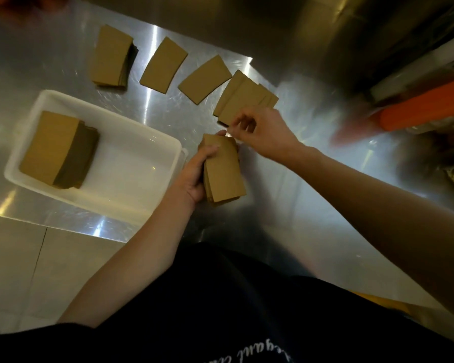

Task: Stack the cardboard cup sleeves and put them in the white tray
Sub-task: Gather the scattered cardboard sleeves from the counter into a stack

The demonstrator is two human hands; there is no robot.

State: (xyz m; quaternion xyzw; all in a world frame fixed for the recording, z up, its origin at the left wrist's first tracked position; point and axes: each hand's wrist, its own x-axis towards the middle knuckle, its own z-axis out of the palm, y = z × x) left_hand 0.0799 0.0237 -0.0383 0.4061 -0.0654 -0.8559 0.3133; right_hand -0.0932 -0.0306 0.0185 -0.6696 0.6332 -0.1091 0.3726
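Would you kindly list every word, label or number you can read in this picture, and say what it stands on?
On the black garment: white cursive lettering, upside down, cut off by the frame edge and too blurred to read.
On the cup sleeves, the white tray and the orange object: no text visible.

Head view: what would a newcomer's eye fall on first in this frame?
The two hands at centre: the left hand grips a held stack of brown sleeves just right of the white tray, while the right hand reaches with curled fingers to the near edge of a fanned pile beyond it. Next, the tray's own neat stack at its left end, and loose sleeves lined along the steel counter behind.
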